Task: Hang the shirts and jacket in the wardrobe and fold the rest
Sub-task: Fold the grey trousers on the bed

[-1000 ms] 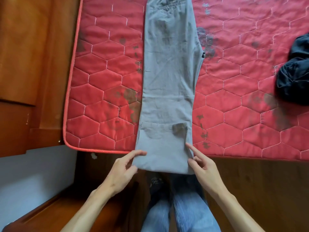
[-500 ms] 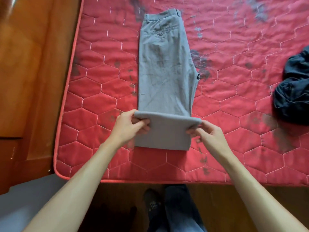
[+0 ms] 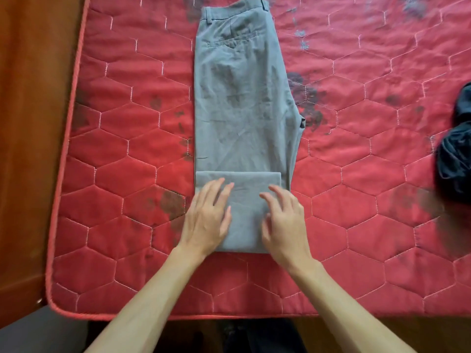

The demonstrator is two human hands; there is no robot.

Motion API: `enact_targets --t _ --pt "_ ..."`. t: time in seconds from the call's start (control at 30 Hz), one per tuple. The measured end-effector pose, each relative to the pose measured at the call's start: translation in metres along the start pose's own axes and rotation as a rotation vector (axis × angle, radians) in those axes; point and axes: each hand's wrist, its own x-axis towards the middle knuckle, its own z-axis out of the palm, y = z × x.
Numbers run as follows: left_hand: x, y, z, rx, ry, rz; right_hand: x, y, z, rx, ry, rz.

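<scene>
Grey trousers (image 3: 242,98) lie lengthwise on the red quilted mattress (image 3: 122,154), waistband at the far end. Their leg ends are folded up over the legs into a flat flap (image 3: 244,225) near me. My left hand (image 3: 206,220) lies flat on the left part of that flap, fingers straight. On the flap's right part rests my right hand (image 3: 283,225), its fingers spread and slightly bent, holding nothing.
A crumpled dark navy garment (image 3: 456,154) lies at the mattress's right edge. A wooden bed frame (image 3: 33,123) runs along the left side. The mattress's near edge (image 3: 204,317) is just in front of my legs.
The leg ends, first hanging over the mattress's near edge, were lifted and folded up onto the trousers. Both hands let go of the fold's corners and now lie on top of the flap.
</scene>
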Motion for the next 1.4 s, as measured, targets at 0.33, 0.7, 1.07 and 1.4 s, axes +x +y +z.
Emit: enact_targets --t 0.33,0.7,1.07,1.4 --pt "-0.009 -0.011 0.041 0.207 -0.196 -0.02 0.01 0.006 0.056 -0.153 -0.277 -0.102" --pt "-0.015 -0.01 0.037 0.179 -0.194 -0.132 0.012 0.035 0.038 -0.171 -0.172 0.348" --pt "-0.048 0.013 0.01 -0.164 0.036 -0.565 -0.029 0.008 0.011 -0.049 -0.106 0.435" --pt "-0.072 0.002 -0.03 -0.499 -0.193 -0.731 -0.055 -0.003 -0.024 0.424 -0.288 0.749"
